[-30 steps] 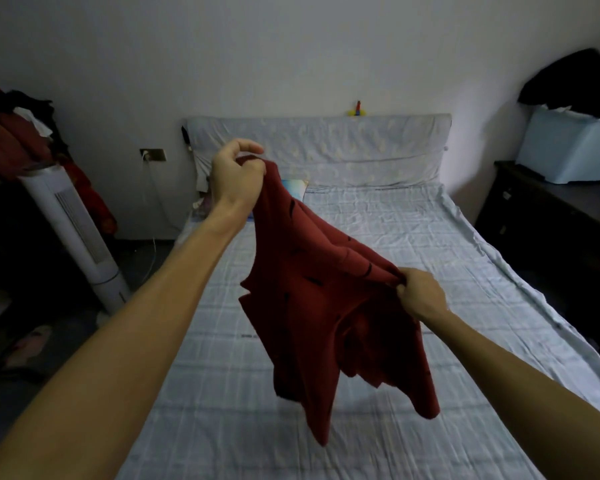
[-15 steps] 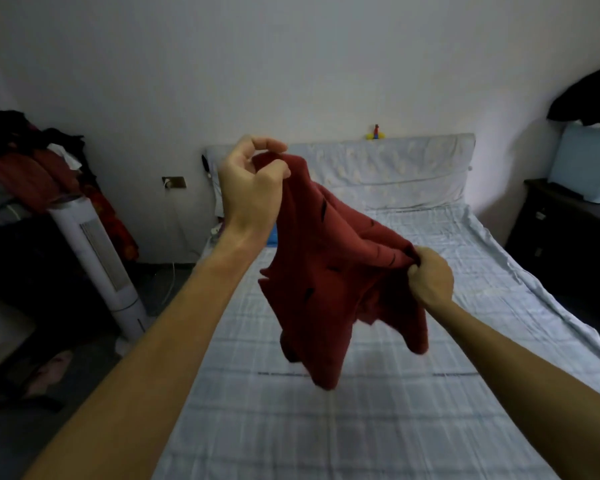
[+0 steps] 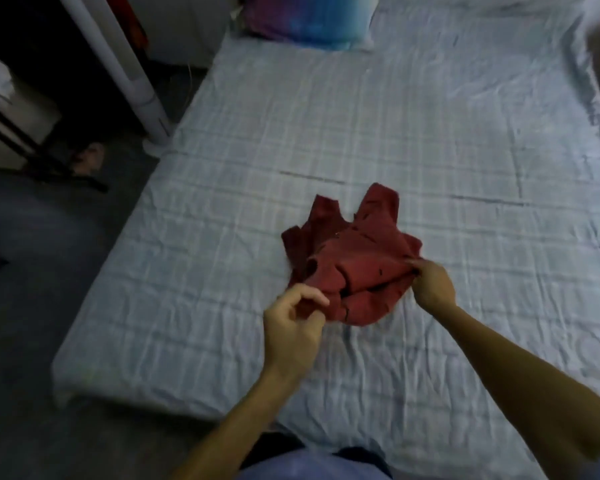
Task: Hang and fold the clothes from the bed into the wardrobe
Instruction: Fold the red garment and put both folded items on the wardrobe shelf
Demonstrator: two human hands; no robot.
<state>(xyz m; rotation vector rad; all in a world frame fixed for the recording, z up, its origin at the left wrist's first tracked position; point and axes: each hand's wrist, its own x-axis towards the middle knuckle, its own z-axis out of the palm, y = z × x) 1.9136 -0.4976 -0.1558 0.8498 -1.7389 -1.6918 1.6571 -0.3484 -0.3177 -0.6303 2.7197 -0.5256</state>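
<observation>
While the red garment (image 3: 354, 261) lies bunched on the bed (image 3: 430, 133), we pinch its near edge with our left hand (image 3: 293, 327) and its right edge with our right hand (image 3: 432, 285). If we pull unevenly, we judge the crumpled layers may fold crooked or slip free. Nothing that holds clothes shows here.

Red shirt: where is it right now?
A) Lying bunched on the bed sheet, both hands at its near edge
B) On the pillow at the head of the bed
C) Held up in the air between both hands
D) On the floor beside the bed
A: the red shirt lies bunched on the checked bed sheet, with the left hand and the right hand pinching its near edge.
</observation>
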